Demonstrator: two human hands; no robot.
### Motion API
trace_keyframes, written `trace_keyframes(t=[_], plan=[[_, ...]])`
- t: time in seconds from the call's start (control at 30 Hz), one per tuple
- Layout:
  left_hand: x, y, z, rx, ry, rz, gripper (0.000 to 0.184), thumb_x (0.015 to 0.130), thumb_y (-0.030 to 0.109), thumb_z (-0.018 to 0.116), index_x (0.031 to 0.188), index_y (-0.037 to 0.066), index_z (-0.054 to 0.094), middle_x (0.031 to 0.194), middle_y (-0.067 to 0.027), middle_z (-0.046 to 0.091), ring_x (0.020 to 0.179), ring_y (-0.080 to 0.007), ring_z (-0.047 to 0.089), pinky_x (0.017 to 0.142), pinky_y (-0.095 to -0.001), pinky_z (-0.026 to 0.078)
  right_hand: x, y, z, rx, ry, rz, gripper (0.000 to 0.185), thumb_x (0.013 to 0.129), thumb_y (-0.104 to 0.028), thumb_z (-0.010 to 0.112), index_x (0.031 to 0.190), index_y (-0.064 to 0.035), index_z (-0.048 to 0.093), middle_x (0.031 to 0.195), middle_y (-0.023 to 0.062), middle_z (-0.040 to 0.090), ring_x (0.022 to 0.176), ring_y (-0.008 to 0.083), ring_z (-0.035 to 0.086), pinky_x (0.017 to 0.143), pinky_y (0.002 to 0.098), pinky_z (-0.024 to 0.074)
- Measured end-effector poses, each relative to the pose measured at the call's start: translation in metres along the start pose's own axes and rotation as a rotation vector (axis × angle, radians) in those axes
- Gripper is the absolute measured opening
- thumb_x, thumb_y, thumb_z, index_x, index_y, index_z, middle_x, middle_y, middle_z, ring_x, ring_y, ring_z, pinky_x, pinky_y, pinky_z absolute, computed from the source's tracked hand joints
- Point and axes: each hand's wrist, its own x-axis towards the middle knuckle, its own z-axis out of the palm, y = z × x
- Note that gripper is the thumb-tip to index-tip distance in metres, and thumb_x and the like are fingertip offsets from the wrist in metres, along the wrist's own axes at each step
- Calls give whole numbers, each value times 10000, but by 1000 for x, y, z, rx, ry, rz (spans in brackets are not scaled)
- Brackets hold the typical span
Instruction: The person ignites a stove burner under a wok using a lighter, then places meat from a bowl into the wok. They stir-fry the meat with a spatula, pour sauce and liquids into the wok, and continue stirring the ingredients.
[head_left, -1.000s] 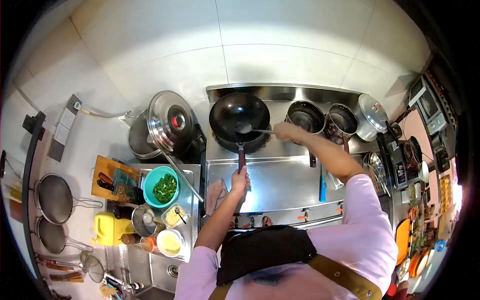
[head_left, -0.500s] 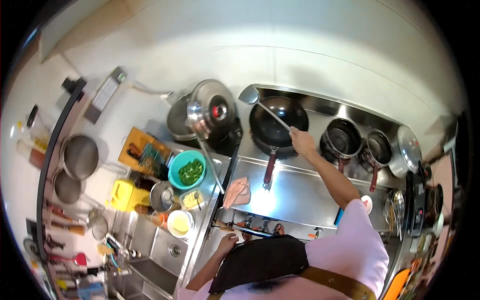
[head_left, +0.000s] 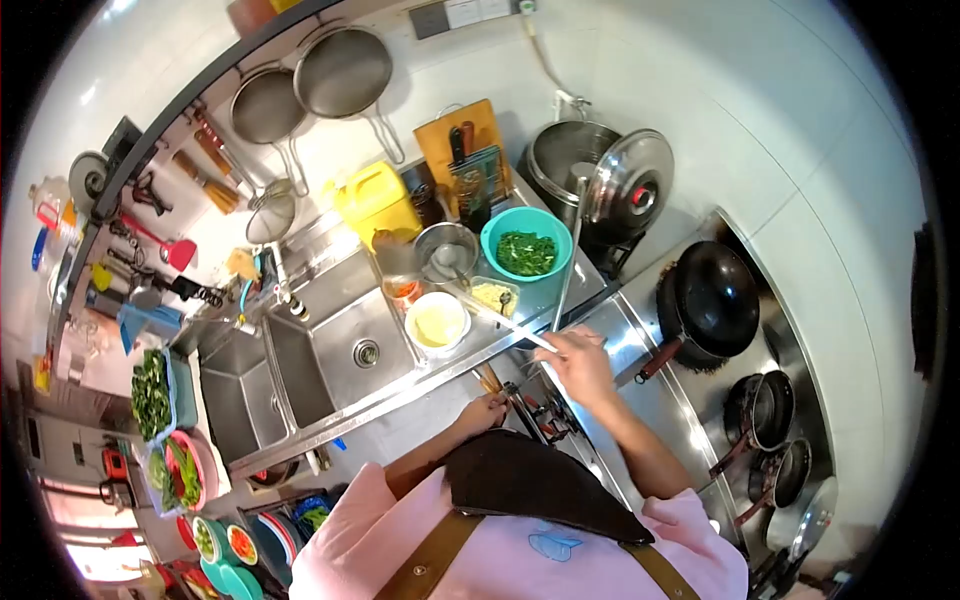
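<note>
My right hand is closed round the handle of a metal wok spatula. Its far end reaches to the steel pot beside the sink; the blade is hard to make out there. Low by the stove's front edge, my left hand has curled fingers, close to some thin wooden handles; whether it grips them is unclear. Near the spatula stand a white bowl of pale yellow contents, a small container of chopped pale food and a teal bowl of cut greens.
A wok sits on the stove at right, with two smaller pans nearby. Behind the counter are a large pot, its lid and a yellow jug. The sink lies left.
The view has turned left toward the sink. My right hand has brought the spatula from over the wok to the steel pot on the counter. My left hand stays low by the stove front.
</note>
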Motion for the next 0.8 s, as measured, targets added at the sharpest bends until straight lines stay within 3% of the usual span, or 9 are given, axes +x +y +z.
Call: trace_keyframes(t=[0.17,0.27,0.37,0.4,0.5,0.57,0.63,0.7,0.8], plan=[[18,-15,-8,-49,49,43,355,927,309,597,1096,0,648,832,-136,689,722,-250,656,693,-385,512,14,-44,68,42,-64,-115,229,862,-201,679,1078,-125,672,870,83,617,772,295,645,630,427,523],[38,-46,-1,-13,92,141,370,928,324,599,1095,-3,647,866,-169,692,782,-287,671,726,-397,514,12,-46,78,193,-192,18,227,865,-189,681,1073,-98,679,921,91,651,788,288,651,660,370,515],[50,-52,-3,-135,16,127,375,928,321,603,1101,-9,644,872,-167,692,809,-282,670,738,-391,513,0,-22,85,468,-410,306,266,889,-208,682,1111,-64,667,927,83,689,786,194,657,695,316,510],[55,-51,-5,-140,4,106,372,928,315,604,1100,-13,642,874,-163,692,803,-269,669,731,-384,514,-7,-14,81,521,-447,432,309,898,-237,694,1130,-36,658,888,56,704,784,114,630,699,282,496],[59,-25,-25,-279,66,136,315,976,243,567,1159,-10,610,892,-97,696,713,-158,639,624,-301,505,-40,25,70,743,-338,566,306,919,-238,671,1107,3,659,830,17,664,700,79,587,641,238,470],[65,-4,-42,-673,198,164,311,1002,275,542,1173,23,608,858,-60,685,688,-132,626,582,-266,488,-61,45,46,572,-173,550,294,945,-227,622,1135,-4,650,783,10,638,640,60,553,575,224,436],[89,-10,-71,-777,349,171,280,1011,305,531,1087,49,617,823,-39,664,686,-103,617,561,-231,469,-81,56,20,603,-2,804,270,955,-215,583,1143,-31,644,704,-10,585,557,54,503,486,218,392],[100,11,-115,-798,562,199,261,1005,318,543,993,63,598,773,-29,640,675,-104,614,560,-242,484,-103,80,-4,725,152,967,289,967,-193,572,1194,-19,618,659,-18,528,512,52,453,439,233,356],[135,13,-168,-956,796,57,193,980,279,546,986,86,559,900,-75,599,694,-188,615,566,-329,536,-99,72,-36,572,454,1085,233,983,-186,536,1119,-20,626,627,-27,488,460,53,415,394,230,323]])
